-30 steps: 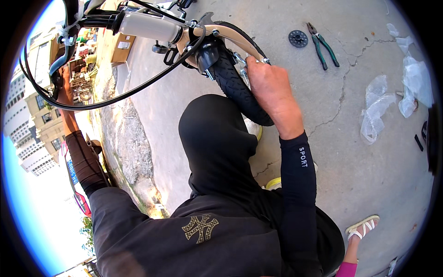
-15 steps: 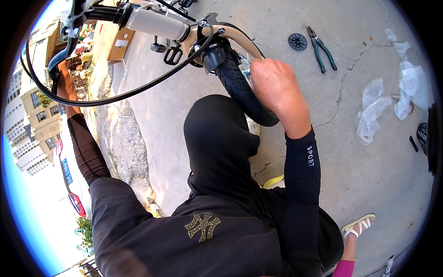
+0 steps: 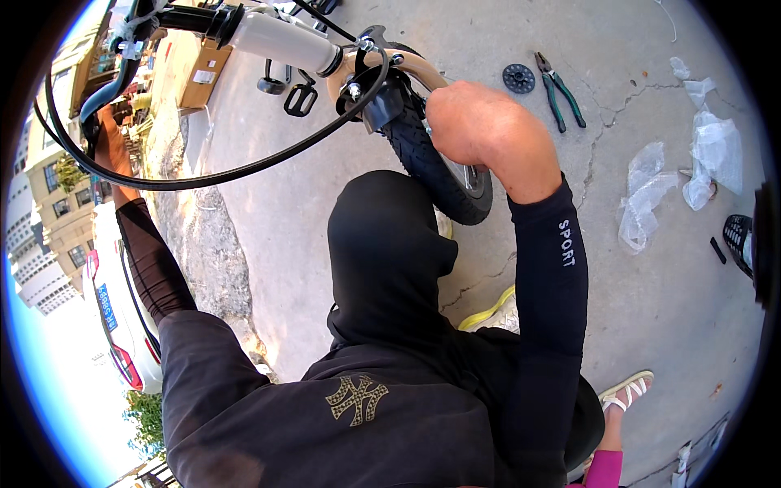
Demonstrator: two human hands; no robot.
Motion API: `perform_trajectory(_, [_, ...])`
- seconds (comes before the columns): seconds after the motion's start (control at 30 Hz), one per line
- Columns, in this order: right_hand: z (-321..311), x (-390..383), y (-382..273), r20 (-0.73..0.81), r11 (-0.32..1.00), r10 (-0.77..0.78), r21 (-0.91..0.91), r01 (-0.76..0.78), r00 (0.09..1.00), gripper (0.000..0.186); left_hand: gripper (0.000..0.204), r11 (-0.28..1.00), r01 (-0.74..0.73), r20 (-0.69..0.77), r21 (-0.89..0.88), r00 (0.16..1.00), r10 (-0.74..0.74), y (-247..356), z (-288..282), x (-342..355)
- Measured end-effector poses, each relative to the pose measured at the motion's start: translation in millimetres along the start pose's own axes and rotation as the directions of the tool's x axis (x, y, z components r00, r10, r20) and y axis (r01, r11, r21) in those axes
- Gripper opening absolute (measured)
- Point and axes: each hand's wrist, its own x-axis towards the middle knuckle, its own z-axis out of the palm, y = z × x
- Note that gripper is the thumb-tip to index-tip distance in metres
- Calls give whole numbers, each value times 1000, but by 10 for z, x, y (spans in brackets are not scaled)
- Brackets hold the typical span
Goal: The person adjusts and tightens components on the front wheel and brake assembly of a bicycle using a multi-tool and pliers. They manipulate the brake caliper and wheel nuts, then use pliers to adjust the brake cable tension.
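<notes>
A small bicycle with a pale frame tube and a beige fork leans across the upper part of the view. My left hand is wrapped around the end of the curved handlebar, partly behind a black cable. At the front wheel, my right hand is closed beside the hub area, its wrist bent. Its fingertips are hidden behind the hand, so whatever they grip cannot be made out. The black tyre passes just left of that hand.
Green-handled pliers and a round black disc lie on the concrete. Crumpled clear plastic is farther right. A cardboard box stands behind the bicycle. Another person's sandalled foot is at the lower right.
My right hand has shifted up along the wheel toward the fork, its wrist bending and forearm swinging outward. More of the wheel's lower rim shows. My left hand keeps its hold.
</notes>
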Motion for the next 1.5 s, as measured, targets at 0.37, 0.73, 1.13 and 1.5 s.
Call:
perform_trajectory(0.37, [833,-68,336,-282,289,326,938,189,902,30,21,1000,-10,-7,21,1000,10,25,-106,52])
perform_trajectory(0.73, [1143,195,77,-374,161,392,927,338,841,29,20,994,-61,3,91,998,61,22,-195,38])
perform_trajectory(1.13, [1091,197,93,-502,381,301,843,380,811,25,23,948,239,-53,-210,965,-256,48,-167,29])
perform_trajectory(1.5, [1153,218,111,-446,313,271,879,359,853,21,28,961,203,-75,-187,973,-220,252,-191,22])
